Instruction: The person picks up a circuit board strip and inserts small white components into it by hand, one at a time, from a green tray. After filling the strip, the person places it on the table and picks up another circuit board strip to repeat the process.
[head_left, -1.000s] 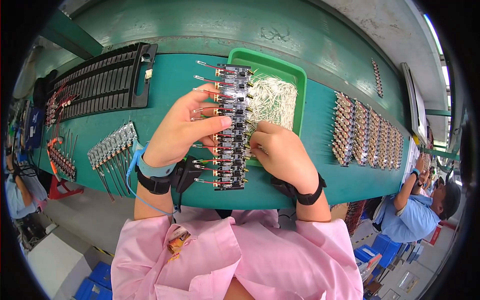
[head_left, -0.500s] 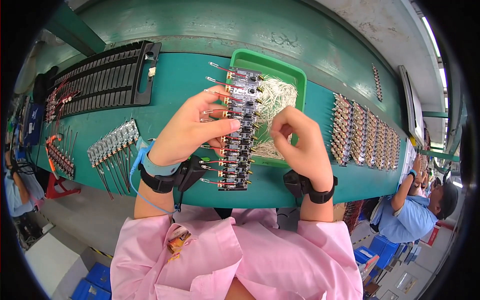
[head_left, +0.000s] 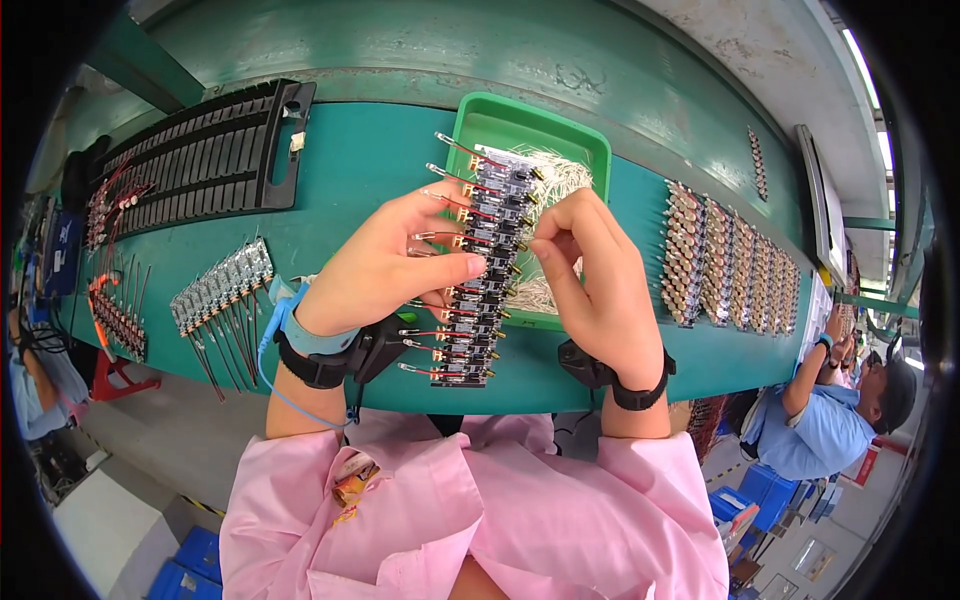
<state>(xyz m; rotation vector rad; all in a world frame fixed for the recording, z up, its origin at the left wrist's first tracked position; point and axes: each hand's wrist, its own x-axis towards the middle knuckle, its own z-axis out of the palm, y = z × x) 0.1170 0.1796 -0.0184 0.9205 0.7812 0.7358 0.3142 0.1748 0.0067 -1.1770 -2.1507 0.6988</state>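
My left hand (head_left: 372, 262) grips a long dark strip of joined small circuit boards (head_left: 482, 285), thumb on its face and fingers behind. Short red and black wires with clear tips stick out along the strip's left edge, and small brass-coloured parts line its right edge. Close to that right edge is my right hand (head_left: 600, 265), thumb and forefinger pinched together; anything between them is too small to make out. Behind the strip stands a green tray (head_left: 540, 108) with many thin white pieces (head_left: 560, 178), partly hidden by the strip and my right hand.
Several finished-looking board strips (head_left: 735, 265) lie in rows on the right of the green bench. To the left are a black slotted rack (head_left: 200, 155) and another wired board strip (head_left: 225, 285). A blue cord (head_left: 268, 335) runs from my left wristband. A co-worker (head_left: 815, 420) sits at far right.
The strip has tilted, its far end swinging right and its near end slightly left. My right hand has moved up and left to the strip's edge, its fingertips drawing closer together.
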